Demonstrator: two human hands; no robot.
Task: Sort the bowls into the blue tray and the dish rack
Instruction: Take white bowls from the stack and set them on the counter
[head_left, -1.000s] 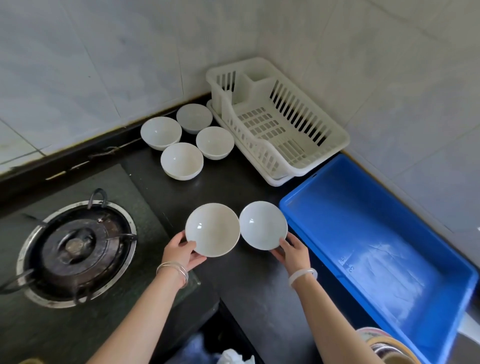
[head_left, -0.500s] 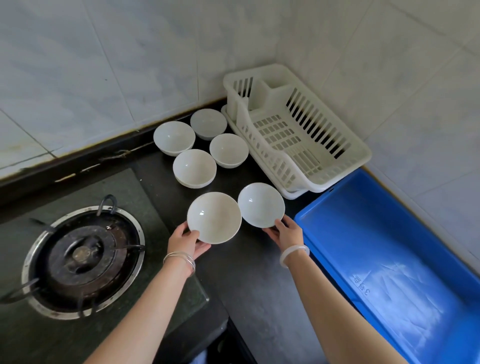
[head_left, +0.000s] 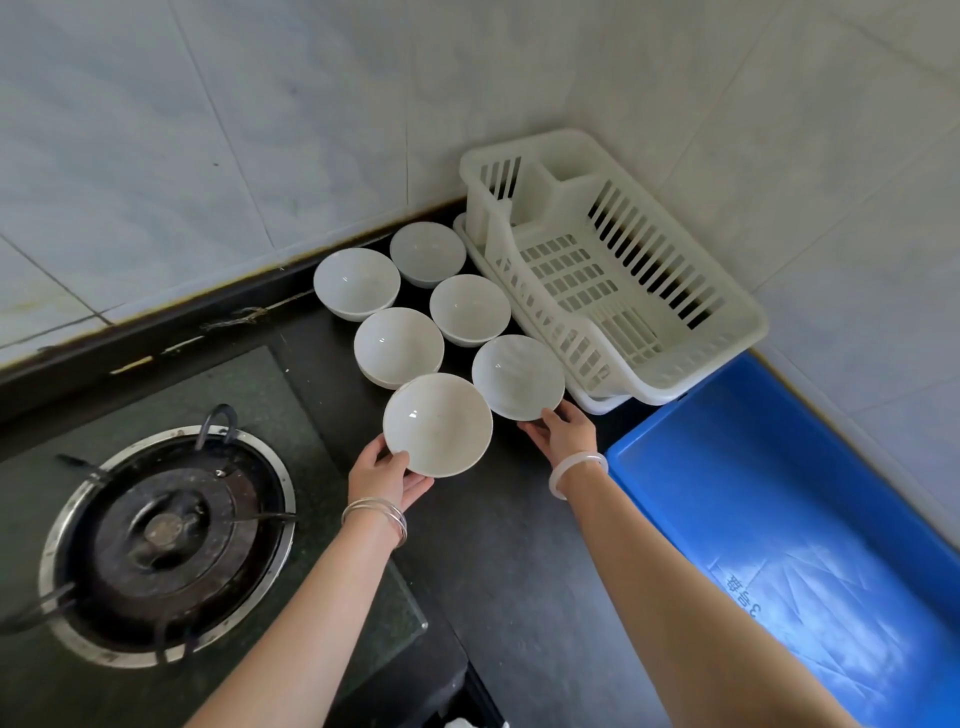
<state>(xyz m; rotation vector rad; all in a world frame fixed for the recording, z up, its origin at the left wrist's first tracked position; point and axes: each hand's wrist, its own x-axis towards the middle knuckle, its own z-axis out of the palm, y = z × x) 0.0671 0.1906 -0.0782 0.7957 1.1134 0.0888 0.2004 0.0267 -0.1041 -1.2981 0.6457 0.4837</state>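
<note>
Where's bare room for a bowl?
Free: the dish rack floor, the blue tray floor, and counter between the forearms. Crowded: four white bowls between gas stove, wall and rack; left hand holds a fifth bowl, right hand a sixth bowl.

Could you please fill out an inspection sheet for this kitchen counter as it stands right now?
Surface: dark countertop, with the bowls grouped near the back wall.
Job's things: four standing bowls sit upright left of the dish rack, which is empty. The blue tray is also empty.
Clutter: nothing seen.
Hands: the left hand grips the front bowl by its near rim. The right hand grips the rack-side bowl the same way. Whether either bowl touches the counter cannot be told.
Cables: nothing seen.
Surroundings: gas burner on the left and tiled wall behind.
</note>
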